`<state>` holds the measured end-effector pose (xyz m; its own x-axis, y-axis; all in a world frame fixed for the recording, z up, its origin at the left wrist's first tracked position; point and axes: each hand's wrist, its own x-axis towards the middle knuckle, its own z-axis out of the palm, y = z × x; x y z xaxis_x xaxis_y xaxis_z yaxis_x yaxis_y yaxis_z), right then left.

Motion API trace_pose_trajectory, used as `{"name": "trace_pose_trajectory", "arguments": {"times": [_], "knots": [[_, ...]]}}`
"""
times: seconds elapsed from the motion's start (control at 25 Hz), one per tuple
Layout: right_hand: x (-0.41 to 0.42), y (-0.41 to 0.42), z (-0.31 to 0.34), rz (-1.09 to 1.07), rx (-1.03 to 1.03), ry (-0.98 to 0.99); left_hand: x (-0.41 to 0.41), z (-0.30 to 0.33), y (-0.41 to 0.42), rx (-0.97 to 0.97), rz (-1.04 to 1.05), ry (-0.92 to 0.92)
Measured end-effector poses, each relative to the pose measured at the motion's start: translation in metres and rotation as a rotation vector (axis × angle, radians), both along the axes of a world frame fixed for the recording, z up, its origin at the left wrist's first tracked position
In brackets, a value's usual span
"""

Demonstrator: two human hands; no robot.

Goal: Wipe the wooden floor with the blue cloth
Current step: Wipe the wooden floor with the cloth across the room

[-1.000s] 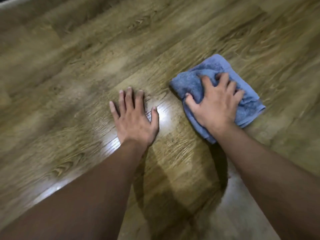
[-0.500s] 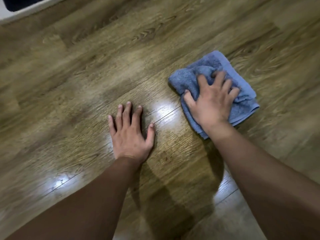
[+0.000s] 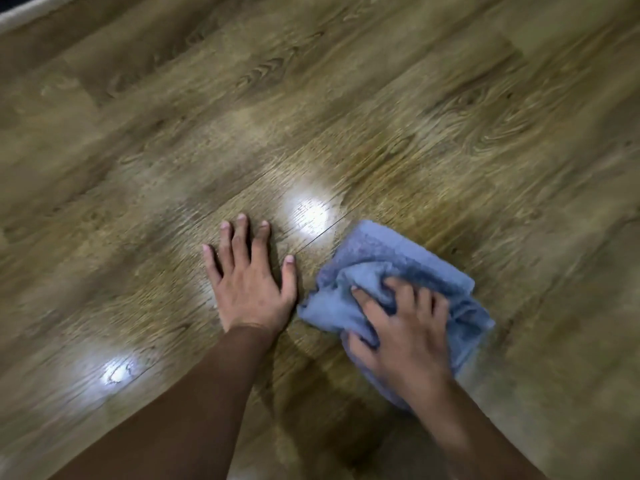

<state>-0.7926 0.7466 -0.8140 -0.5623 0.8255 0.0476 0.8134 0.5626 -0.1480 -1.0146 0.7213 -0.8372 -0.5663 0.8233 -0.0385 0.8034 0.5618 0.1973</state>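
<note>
Both forearms enter from the lower edge of the view and extend forward over the wooden floor (image 3: pixel 381 109).

Right hand (image 3: pixel 405 334): positioned palm-down on the blue cloth (image 3: pixel 388 261). The fingers (image 3: pixel 398 289) are curled into the fabric and bunch it into folds beneath the knuckles; the thumb presses into the near-left part of the fabric. The hand grips the cloth and presses it against the boards. The image of this hand is slightly blurred.

Blue cloth: crumpled, lying on the floor at right of centre. It extends beyond the right hand on the far, left and right sides. Its near-left corner lies just beside the heel of the left hand (image 3: pixel 251 289); contact between the two cannot be determined.

Left hand: flat on the floor, palm down, fingers spread and extended forward, thumb angled toward the cloth. It holds nothing and rests directly on the boards.

Floor: brown wood-grain planks running diagonally across the view. One bright light reflection (image 3: pixel 308 211) sits just beyond the left hand's fingertips, at a plank seam. A second reflection (image 3: pixel 117 372) lies to the left of the left forearm. Dark shadows of the arms fall on the boards between the forearms.

Far upper-left corner: a pale strip (image 3: pixel 24 10) borders the floor.
</note>
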Motion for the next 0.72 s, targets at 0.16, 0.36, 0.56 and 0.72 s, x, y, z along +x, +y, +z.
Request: {"name": "trace_pose_trajectory", "arguments": {"times": [0.16, 0.36, 0.56, 0.72], "knots": [[-0.013, 0.094, 0.010, -0.358, 0.025, -0.047, -0.001, 0.001, 0.000, -0.006, -0.010, -0.013], [-0.029, 0.105, 0.016, -0.459, -0.009, -0.050, -0.008, 0.019, 0.002, -0.107, -0.030, -0.163], [-0.061, -0.057, 0.019, -0.171, -0.068, 0.007, -0.070, 0.052, 0.010, -0.113, -0.172, -0.378], [-0.086, -0.220, 0.009, 0.237, -0.161, 0.196, -0.044, 0.052, 0.017, -0.192, -0.147, -0.256]]}}
